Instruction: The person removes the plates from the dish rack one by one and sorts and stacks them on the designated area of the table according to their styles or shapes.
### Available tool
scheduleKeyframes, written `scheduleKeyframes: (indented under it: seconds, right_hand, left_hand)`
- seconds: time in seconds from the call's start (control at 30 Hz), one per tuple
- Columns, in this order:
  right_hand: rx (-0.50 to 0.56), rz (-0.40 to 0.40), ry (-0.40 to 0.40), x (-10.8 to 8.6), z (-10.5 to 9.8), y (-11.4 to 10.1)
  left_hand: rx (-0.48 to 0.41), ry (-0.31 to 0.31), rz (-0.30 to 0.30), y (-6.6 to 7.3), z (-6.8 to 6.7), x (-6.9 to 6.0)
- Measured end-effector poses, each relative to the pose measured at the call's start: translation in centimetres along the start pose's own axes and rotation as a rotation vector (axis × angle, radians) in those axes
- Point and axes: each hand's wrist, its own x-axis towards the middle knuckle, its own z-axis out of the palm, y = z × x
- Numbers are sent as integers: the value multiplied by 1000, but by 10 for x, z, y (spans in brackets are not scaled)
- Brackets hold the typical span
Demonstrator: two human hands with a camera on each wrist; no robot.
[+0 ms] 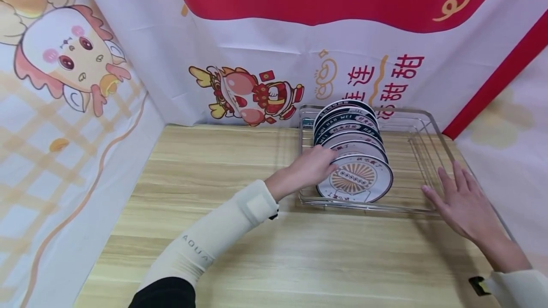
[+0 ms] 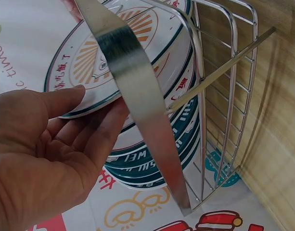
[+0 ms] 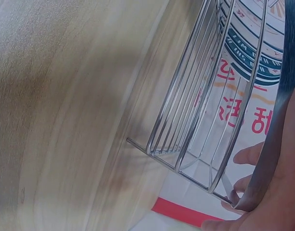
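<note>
A row of round white plates (image 1: 359, 182) with dark rims, red lettering and orange ray patterns stands on edge in the left half of a wire dish rack (image 1: 331, 202). My left hand (image 1: 310, 168) pinches the front plate (image 2: 96, 79) at its left edge, the thumb on its face and the fingers behind it. Part of that plate is hidden by the rack's flat metal strip (image 2: 137, 91) in the left wrist view. At the rack's right side is my right hand (image 1: 464, 203), fingers fairly straight over the rim; in the right wrist view the strip partly covers it.
The rack stands on a wood-grain table (image 1: 214, 194), close to the printed cloth (image 1: 257, 46) at the back. More printed cloth borders the table at left and right. The rack's right half (image 1: 400, 165) holds no plates.
</note>
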Motion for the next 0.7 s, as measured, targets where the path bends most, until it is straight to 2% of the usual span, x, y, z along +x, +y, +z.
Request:
scheduleKeyframes:
  seconds: [0.13, 0.23, 0.47, 0.7]
  right_hand:
    - [2, -2, 13, -1, 2, 1]
    - [6, 1, 15, -1, 3, 1]
    - [8, 20, -7, -1, 2, 1]
    - [4, 24, -9, 0, 3, 1]
  left_hand:
    - [8, -29, -9, 1, 2, 1]
    - [2, -29, -16, 1, 4, 0]
    - [10, 19, -15, 1, 9, -7]
    - [5, 97, 3, 3, 2, -11]
